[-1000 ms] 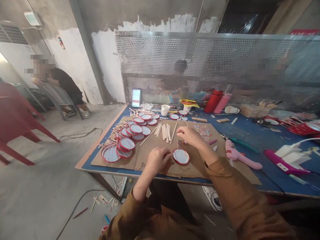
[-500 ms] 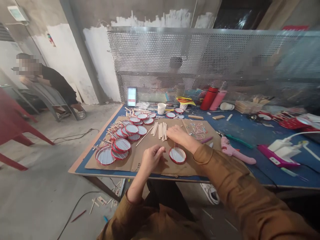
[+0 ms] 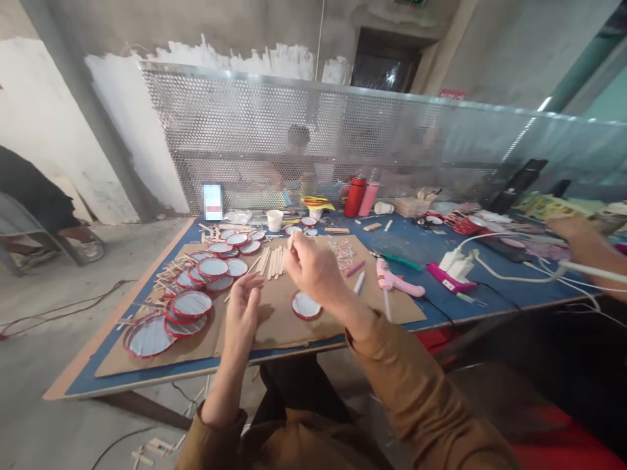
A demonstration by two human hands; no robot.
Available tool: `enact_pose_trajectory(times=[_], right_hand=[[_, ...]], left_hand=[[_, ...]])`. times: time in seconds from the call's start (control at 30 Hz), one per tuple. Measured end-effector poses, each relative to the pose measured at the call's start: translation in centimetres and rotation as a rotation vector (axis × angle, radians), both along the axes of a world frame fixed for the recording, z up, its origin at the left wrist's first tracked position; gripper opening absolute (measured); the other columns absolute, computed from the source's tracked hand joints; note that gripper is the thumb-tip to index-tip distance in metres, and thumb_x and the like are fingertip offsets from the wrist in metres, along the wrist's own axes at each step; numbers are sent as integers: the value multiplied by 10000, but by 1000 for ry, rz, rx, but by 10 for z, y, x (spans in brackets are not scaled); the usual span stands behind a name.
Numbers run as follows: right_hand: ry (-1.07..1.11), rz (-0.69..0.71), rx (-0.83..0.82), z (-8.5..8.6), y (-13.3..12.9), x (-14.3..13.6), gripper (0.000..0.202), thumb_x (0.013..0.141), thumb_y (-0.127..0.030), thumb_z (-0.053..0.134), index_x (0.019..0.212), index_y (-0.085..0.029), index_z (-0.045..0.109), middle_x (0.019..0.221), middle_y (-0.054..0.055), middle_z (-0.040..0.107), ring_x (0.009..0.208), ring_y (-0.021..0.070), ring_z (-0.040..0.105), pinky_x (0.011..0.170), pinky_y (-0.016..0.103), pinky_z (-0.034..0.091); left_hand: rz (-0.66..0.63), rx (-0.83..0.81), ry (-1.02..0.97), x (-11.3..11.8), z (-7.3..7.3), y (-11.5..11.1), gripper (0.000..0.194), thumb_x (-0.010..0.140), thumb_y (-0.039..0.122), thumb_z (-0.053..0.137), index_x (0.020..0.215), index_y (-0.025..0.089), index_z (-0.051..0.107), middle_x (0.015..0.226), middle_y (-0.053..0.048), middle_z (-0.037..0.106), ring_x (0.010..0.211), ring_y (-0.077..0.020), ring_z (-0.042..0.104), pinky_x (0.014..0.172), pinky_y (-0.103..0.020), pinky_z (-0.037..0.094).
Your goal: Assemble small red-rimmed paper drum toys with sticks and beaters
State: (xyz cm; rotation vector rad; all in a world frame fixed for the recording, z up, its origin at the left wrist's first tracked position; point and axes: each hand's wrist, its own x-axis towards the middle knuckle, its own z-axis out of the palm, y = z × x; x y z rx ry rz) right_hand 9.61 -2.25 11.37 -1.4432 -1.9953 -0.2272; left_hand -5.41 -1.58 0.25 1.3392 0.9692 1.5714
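Observation:
My right hand [image 3: 311,264] is raised over the cardboard [image 3: 274,333], its fingers curled closed; whatever lies between them is too small to make out. Lower and to its left, my left hand [image 3: 243,303] is held with fingers apart, holding nothing. A red-rimmed round disc [image 3: 307,305] lies on the cardboard below my right hand. Flat wooden sticks [image 3: 274,261] lie side by side behind my hands. On the left, several red-rimmed discs [image 3: 192,304] are piled up, with sticks poking out at their left edge.
A pink glue gun [image 3: 399,282], green-handled pliers [image 3: 399,261] and a magenta power strip [image 3: 450,277] lie to the right. Behind stand a paper cup [image 3: 275,220], a phone [image 3: 212,201] and a red bottle [image 3: 354,197]. Another person's arm [image 3: 588,245] reaches in at far right.
My right hand has risen from beside the flat sticks toward me. My left hand's fingers have opened. The view has swung to the right.

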Motion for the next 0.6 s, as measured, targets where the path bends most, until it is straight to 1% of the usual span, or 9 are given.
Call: enact_pose_trajectory(times=[0.03,0.07,0.13,0.2,0.27,0.33,0.4,0.5,0.6], right_hand=[[140,51,-71,-2,-11,-6,157,875,-190,391,930,-164,536,738,31,629,664,143,581,606,238,396],[240,146,-171,-7,-21,-11,110,857,-198,428,889,-187,532,686,-4,616,610,123,568,567,216,387],[380,230,-339,-20,-33,-19,61,821,-178,479,798,-208,527,609,-42,586,558,102,552,526,190,372],[494,193,-433,-35,-36,-21,74,809,-167,500,749,-208,516,541,-58,551,521,94,542,513,181,372],[582,181,-499,-47,-34,-15,90,832,-208,501,745,-203,522,498,-65,525,478,89,529,496,180,374],[629,248,-590,-55,-32,-2,139,862,-284,485,774,-197,548,487,-65,526,425,82,502,455,177,364],[657,281,-648,-60,-30,16,189,867,-333,472,792,-189,568,490,-60,538,378,73,468,412,172,345],[700,165,-559,-64,-28,50,196,840,-339,487,744,-184,559,502,-55,550,365,66,458,394,168,337],[703,36,-406,-63,-26,91,244,834,-380,478,696,-187,536,525,-45,557,379,69,464,406,175,352]], left_hand=[[-50,-12,-46,0,1,-2,397,839,492,502,1095,189,527,999,-70,638,839,-151,616,715,-265,514],[-126,-39,-85,-1,2,-4,444,850,543,446,1097,182,520,934,-66,646,744,-143,620,646,-258,515],[-312,-124,-90,-1,3,-9,530,846,616,373,1094,168,510,761,-40,640,537,-117,570,475,-220,458],[-466,-214,7,-1,4,-13,500,839,606,407,1053,167,516,592,12,584,385,-78,456,359,-172,335],[-547,-269,128,-1,4,-14,411,837,556,469,937,162,530,482,56,501,319,-41,341,323,-141,225],[-565,-292,189,0,5,-14,384,833,536,492,830,154,517,439,75,444,306,-23,278,317,-130,170],[-555,-308,168,1,5,-13,390,834,543,482,842,155,513,442,79,438,301,-21,268,311,-127,156],[-511,-328,39,2,6,-11,399,833,549,474,938,166,518,469,76,473,288,-31,307,298,-130,178],[-385,-337,-137,3,8,-10,404,783,542,548,917,160,543,534,57,515,328,-54,405,291,-147,250]])
